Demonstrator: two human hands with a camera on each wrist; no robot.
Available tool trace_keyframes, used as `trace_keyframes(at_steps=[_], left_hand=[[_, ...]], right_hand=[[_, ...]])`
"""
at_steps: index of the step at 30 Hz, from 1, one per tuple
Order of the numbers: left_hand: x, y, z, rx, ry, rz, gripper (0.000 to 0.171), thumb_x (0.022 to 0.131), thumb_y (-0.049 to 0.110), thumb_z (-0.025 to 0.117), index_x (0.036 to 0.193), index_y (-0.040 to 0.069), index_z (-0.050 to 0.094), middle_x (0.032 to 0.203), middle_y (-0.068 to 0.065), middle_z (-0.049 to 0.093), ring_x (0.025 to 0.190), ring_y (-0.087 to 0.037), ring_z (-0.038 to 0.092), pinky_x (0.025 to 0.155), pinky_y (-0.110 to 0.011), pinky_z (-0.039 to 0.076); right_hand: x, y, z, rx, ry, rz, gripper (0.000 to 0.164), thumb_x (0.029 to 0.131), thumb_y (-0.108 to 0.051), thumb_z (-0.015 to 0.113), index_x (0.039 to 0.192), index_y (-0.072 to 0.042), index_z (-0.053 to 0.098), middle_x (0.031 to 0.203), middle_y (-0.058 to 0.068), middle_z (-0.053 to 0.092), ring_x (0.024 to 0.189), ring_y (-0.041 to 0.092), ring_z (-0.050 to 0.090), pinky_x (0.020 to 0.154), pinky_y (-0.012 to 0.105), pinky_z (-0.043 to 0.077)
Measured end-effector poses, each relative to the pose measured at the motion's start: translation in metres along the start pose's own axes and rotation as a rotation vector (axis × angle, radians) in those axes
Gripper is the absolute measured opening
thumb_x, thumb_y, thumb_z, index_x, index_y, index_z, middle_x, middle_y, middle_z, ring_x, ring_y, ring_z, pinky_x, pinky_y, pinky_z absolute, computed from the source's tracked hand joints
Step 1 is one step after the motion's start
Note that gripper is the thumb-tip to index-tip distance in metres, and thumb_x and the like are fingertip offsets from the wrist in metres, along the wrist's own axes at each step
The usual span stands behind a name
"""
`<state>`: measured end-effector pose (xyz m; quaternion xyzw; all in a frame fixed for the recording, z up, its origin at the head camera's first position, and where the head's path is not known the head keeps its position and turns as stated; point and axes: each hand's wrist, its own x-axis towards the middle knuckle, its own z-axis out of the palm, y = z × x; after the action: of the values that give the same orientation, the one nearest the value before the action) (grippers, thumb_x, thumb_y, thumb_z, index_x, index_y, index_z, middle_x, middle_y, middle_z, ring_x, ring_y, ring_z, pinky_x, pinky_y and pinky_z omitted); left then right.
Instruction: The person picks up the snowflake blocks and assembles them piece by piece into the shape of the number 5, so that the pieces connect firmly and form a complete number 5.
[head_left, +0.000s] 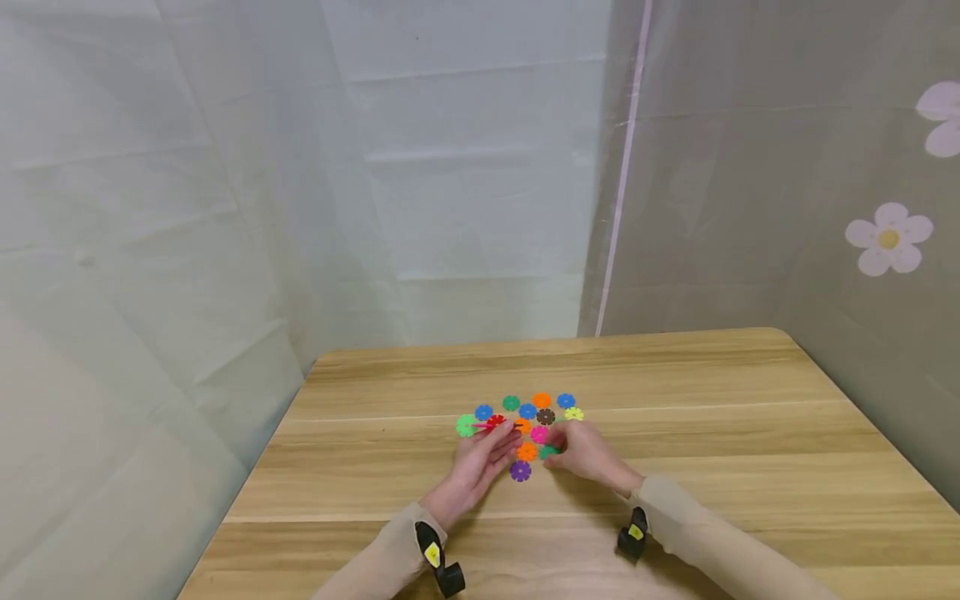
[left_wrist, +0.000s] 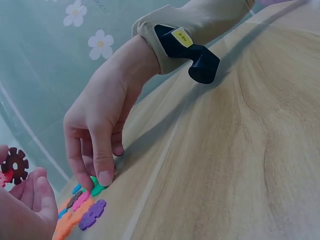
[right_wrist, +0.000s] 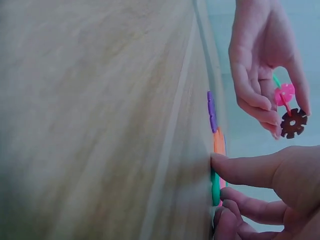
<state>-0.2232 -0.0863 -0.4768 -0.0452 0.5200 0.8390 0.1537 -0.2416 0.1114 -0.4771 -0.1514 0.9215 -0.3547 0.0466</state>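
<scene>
My left hand [head_left: 477, 464] holds a short chain of slotted plastic discs between thumb and fingers, raised above the table. Light green [head_left: 467, 426], pink [right_wrist: 285, 94], red [head_left: 496, 422] and brown [right_wrist: 293, 123] discs make it up, slotted together at angles. To the right, my right hand [head_left: 588, 454] reaches down and pinches a dark green disc [right_wrist: 215, 188] at the tabletop, thumb on one side and forefinger on the other. Just beside it lie an orange disc [head_left: 527, 451], a pink disc [head_left: 539, 434] and a purple disc [head_left: 521, 471].
Several more loose discs lie flat beyond the hands, among them a blue disc [head_left: 566, 401], a yellow disc [head_left: 574, 414] and a brown disc [head_left: 546, 417]. The wooden table [head_left: 712, 400] meets hanging cloth [head_left: 480, 208] at its back and sides.
</scene>
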Motion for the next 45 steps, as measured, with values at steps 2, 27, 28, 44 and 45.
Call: trace_keyframes(at_steps=[2, 27, 28, 44, 45], left_hand=[[0.0, -0.001, 0.0, 0.004, -0.001, -0.003, 0.034, 0.092, 0.021, 0.066, 0.117, -0.001, 0.058, 0.109, -0.012, 0.071, 0.097, -0.017, 0.069, 0.101, -0.034, 0.05], [0.002, -0.006, -0.002, 0.005, -0.026, -0.008, 0.029, 0.093, 0.021, 0.064, 0.113, 0.0, 0.059, 0.109, -0.012, 0.071, 0.1, -0.017, 0.068, 0.099, -0.031, 0.051], [0.003, -0.006, -0.002, 0.002, -0.021, -0.013, 0.028, 0.093, 0.021, 0.064, 0.112, 0.0, 0.059, 0.109, -0.012, 0.071, 0.1, -0.018, 0.068, 0.097, -0.03, 0.052], [0.0, -0.009, 0.0, -0.025, -0.045, -0.023, 0.015, 0.094, 0.02, 0.064, 0.102, 0.008, 0.064, 0.103, -0.006, 0.073, 0.097, -0.015, 0.069, 0.094, -0.027, 0.053], [0.0, -0.009, 0.0, -0.03, -0.042, -0.027, 0.014, 0.094, 0.02, 0.064, 0.101, 0.008, 0.065, 0.103, -0.006, 0.073, 0.097, -0.015, 0.069, 0.093, -0.027, 0.054]], right_hand=[[0.001, 0.001, 0.001, -0.013, 0.002, 0.006, 0.025, 0.071, -0.01, 0.083, 0.09, -0.006, 0.068, 0.082, 0.001, 0.066, 0.075, 0.011, 0.058, 0.069, 0.024, 0.054], [0.0, 0.01, -0.014, 0.323, 0.035, -0.045, 0.009, 0.087, 0.002, 0.065, 0.096, 0.001, 0.068, 0.084, 0.011, 0.071, 0.067, 0.016, 0.063, 0.056, 0.027, 0.055], [0.0, 0.01, -0.014, 0.32, 0.045, -0.051, 0.01, 0.087, 0.001, 0.065, 0.096, 0.001, 0.068, 0.085, 0.011, 0.071, 0.068, 0.015, 0.063, 0.057, 0.026, 0.055], [-0.003, 0.002, -0.014, 0.464, 0.059, -0.061, 0.018, 0.088, -0.004, 0.067, 0.104, 0.002, 0.065, 0.098, 0.017, 0.07, 0.082, 0.023, 0.069, 0.071, 0.036, 0.06], [-0.003, 0.002, -0.014, 0.47, 0.057, -0.062, 0.018, 0.088, -0.004, 0.067, 0.104, 0.003, 0.065, 0.098, 0.018, 0.07, 0.083, 0.024, 0.07, 0.071, 0.037, 0.06]])
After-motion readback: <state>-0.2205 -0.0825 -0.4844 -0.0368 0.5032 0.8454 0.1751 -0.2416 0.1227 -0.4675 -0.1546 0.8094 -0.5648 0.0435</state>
